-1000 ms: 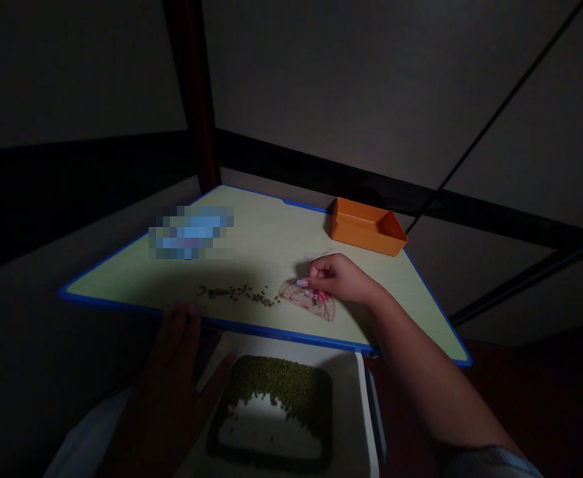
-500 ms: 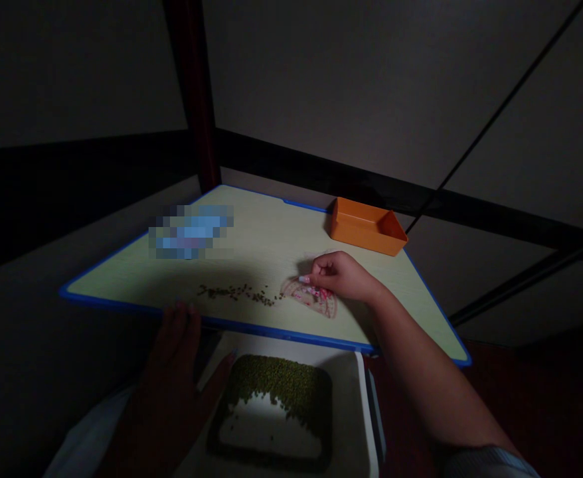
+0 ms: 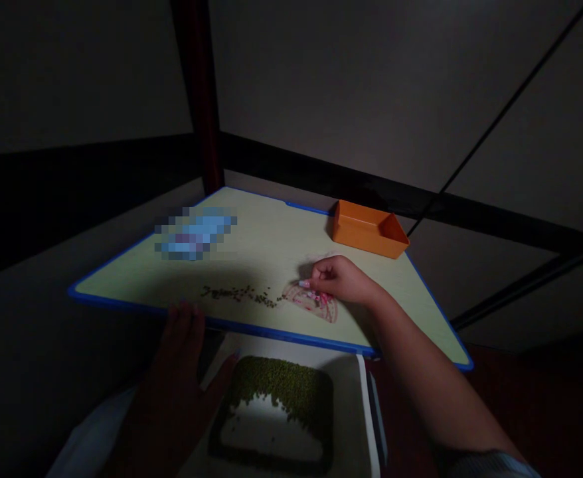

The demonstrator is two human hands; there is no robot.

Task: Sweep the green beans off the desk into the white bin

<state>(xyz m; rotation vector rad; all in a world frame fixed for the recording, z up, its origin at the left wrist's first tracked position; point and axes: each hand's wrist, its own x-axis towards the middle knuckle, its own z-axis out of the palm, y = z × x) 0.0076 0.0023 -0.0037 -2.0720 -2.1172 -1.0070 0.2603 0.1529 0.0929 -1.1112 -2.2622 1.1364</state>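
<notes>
My right hand (image 3: pixel 344 279) is over the table with thumb and fingers pinched together. What the fingertips hold, if anything, I cannot make out. Below it a clear, half-round piece with pink markings, like a protractor (image 3: pixel 314 307), lies on the pale tabletop, partly covered by the hand. Small dark beans (image 3: pixel 244 294) are scattered in a strip to its left. My left hand (image 3: pixel 182 372), in deep shadow, has its fingers apart, the fingertips at the table's front edge and the thumb over the rim of a white bin. Green beans (image 3: pixel 286 382) lie inside that bin.
An orange open box (image 3: pixel 368 229) stands at the table's back right. Toward the back left lies a blurred-out blue item (image 3: pixel 196 236). The white bin (image 3: pixel 366 411) sits below the blue-edged table (image 3: pixel 281 232), close to my body. Walls rise behind the table.
The view has shifted slightly. Both hands keep nearly the same place and pose, and the beans and the half-round piece look unmoved on the table.
</notes>
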